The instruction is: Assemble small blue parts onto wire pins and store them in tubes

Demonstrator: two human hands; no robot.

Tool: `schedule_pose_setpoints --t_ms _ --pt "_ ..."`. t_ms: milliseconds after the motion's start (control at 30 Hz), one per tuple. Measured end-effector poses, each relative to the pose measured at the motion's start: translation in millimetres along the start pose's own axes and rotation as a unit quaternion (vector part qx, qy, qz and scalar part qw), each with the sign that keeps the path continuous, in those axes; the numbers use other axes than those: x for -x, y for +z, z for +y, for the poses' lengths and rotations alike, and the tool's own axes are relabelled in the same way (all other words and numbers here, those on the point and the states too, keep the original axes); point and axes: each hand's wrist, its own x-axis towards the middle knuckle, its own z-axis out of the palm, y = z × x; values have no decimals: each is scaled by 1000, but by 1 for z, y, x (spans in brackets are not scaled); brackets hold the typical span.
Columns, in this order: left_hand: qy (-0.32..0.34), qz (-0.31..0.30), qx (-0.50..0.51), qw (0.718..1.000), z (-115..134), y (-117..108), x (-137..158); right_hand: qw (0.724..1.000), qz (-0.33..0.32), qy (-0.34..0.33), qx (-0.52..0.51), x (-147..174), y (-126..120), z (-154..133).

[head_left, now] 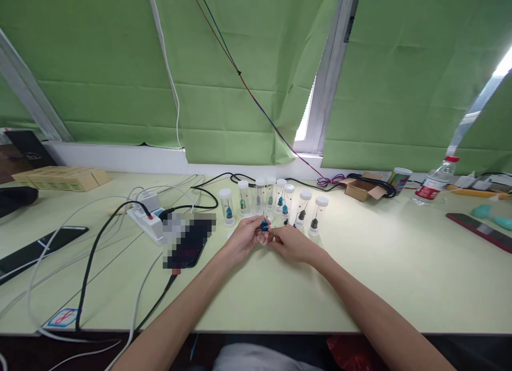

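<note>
Near the middle of the table, my left hand (pixel 245 235) pinches a small blue piece with a thin stem (pixel 264 225) between thumb and fingertips. My right hand (pixel 295 243) is closed close beside it, fingertips bent in against the piece or my left fingers; what they grip is too small to make out. Just beyond both hands stand several clear tubes with white caps (pixel 227 207), each upright. Inside them are small pieces on thin stems, some blue, some green, others dark, like the one in the rightmost tube (pixel 315 222). My hands hide the bottoms of some tubes.
Left of my arms lie a phone (pixel 198 248) on a cable, a white power strip (pixel 146 224) and tangled cables. Another dark phone (pixel 40 251) is farther left. At the right are an open cardboard box (pixel 362 188), a water bottle (pixel 434 184) and a red-edged device (pixel 480 231).
</note>
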Motion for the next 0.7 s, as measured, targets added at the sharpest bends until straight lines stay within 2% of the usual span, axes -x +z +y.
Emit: schedule_pose_setpoints --t_ms 300,567,700 --pt "8 -4 -7 1000 1 1 1 998 63 28 -7 0 3 7" --pt "16 1 -35 999 1 1 1 980 181 27 -83 -5 6 14" --pt "11 12 -49 999 1 2 2 965 247 21 -83 -6 5 14"
